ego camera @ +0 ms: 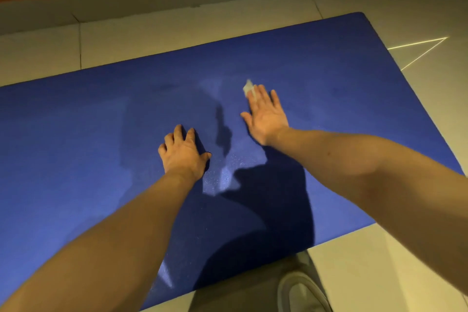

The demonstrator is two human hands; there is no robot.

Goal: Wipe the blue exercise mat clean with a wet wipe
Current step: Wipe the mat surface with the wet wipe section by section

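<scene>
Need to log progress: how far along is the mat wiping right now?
Done: a damp sheen marks the middle of the mat. In hand: the right hand presses the wet wipe flat under straight fingers; the left hand braces on the mat. Left: the outer stretches on both sides show no sheen.

Right hand (266, 116) presses wet wipe (247, 86) on blue mat (76, 139); left hand (183, 152) rests alongside.

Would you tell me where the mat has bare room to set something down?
The blue mat is bare left of the left hand, along the far edge beyond both hands, and right of the right hand. The middle is crowded: the left hand rests there, the right hand presses the wet wipe.
</scene>
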